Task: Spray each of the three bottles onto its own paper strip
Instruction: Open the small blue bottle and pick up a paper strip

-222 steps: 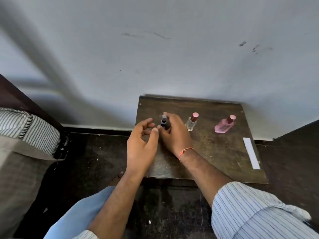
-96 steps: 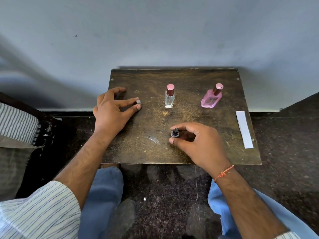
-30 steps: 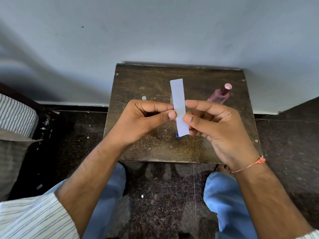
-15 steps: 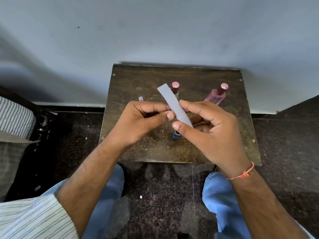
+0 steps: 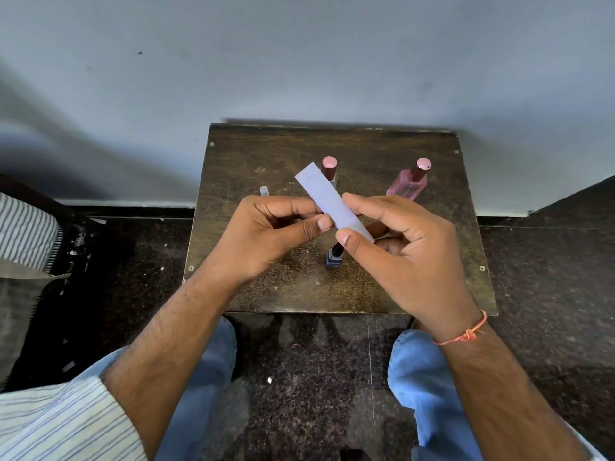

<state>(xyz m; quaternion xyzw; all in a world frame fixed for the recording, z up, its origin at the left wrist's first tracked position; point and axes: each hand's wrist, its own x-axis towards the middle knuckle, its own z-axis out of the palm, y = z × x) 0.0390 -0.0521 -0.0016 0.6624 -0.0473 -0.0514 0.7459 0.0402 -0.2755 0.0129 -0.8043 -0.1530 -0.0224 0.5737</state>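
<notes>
**One strip in two hands, three bottles below**

Both hands hold a single white paper strip (image 5: 331, 202) above the counter (image 5: 442, 247). The left hand (image 5: 266, 241) pinches one long edge of the strip between thumb and curled fingers; the right hand (image 5: 404, 252) grasps its lower end between thumb and forefinger. The strip slants, its free end up and away from the person.

Three bottles stand on the counter, all placed here relative to the strip. The small dark blue bottle (image 5: 333, 257) stands uncapped directly below the strip's lower end, partly hidden by the right thumb. The clear bottle (image 5: 329, 168), pink cap on, stands just behind the strip's upper end, its body mostly covered by the paper. The pink bottle (image 5: 410, 184), also capped, stands well to the right of the strip's upper end, beyond the right hand's fingers.

One small clear cap (image 5: 264, 190) stands to the left of the strip, just behind the left hand's knuckles. Only this one strip is visible.
</notes>
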